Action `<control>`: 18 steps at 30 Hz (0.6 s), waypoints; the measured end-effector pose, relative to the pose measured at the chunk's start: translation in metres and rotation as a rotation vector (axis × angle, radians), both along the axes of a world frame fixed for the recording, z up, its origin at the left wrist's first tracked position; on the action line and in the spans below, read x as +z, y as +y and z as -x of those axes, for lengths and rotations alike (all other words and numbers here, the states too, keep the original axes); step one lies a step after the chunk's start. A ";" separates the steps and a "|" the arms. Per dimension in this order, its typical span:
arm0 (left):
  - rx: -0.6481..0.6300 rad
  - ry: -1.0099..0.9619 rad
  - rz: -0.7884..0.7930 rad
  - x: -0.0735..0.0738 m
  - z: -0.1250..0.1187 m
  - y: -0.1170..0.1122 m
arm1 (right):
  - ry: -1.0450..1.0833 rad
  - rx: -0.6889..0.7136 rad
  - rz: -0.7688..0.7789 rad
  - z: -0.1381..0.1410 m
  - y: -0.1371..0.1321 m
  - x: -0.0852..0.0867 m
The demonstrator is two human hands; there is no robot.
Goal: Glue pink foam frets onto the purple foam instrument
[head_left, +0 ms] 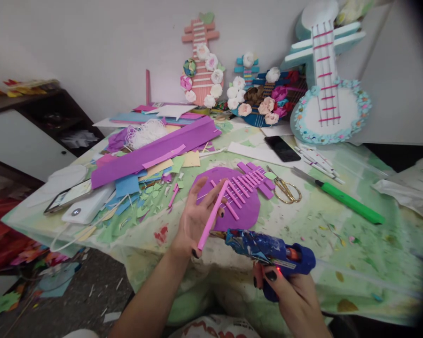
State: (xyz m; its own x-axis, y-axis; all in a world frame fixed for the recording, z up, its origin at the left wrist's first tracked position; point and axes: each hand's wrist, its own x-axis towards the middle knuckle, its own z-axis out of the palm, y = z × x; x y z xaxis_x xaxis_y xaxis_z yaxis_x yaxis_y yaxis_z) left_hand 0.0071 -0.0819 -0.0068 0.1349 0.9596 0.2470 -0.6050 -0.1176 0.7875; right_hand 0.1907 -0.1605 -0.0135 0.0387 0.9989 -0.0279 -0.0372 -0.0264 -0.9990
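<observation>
My left hand (193, 220) holds a narrow pink paper strip (213, 216) along its length, between thumb and fingers. Wrapped around the handle of a blue hot glue gun (268, 249) is my right hand (285, 286); a small red light glows on the gun. The gun's nozzle points left, close to the pink strip; whether it touches I cannot tell. Just beyond my left hand lies a purple paper guitar (246, 213) with pink crossbars and thin strings, partly hidden by my fingers. Gold-handled scissors (285, 188) rest to its right.
A green-handled knife (352, 203) lies at the right, near a black phone (282, 148). Paper scraps (151, 188), a long purple paper piece (158, 150) and a white string tangle (147, 134) cover the left. Decorated guitars, including a large white one (329, 105), stand along the wall.
</observation>
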 end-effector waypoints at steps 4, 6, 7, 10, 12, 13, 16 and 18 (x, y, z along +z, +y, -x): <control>0.008 -0.036 -0.010 0.001 -0.004 -0.003 | -0.042 0.020 -0.046 0.000 0.005 0.002; -0.008 -0.056 -0.015 0.000 -0.004 -0.004 | -0.067 0.035 -0.069 -0.002 0.008 0.000; -0.018 -0.064 -0.015 0.000 -0.004 -0.004 | -0.074 0.043 -0.078 -0.003 0.009 0.000; -0.053 -0.057 -0.017 0.000 -0.001 -0.005 | -0.089 0.052 -0.074 -0.005 0.012 0.000; -0.077 -0.036 -0.013 -0.001 0.000 -0.005 | -0.091 0.047 -0.069 -0.005 0.014 0.000; -0.083 -0.032 -0.013 -0.001 0.001 -0.006 | -0.094 0.042 -0.069 -0.005 0.015 -0.001; -0.087 -0.056 -0.003 0.001 0.000 -0.007 | -0.100 0.028 -0.074 -0.006 0.017 -0.002; -0.105 -0.079 -0.005 0.002 -0.001 -0.007 | -0.095 0.015 -0.066 -0.006 0.018 -0.003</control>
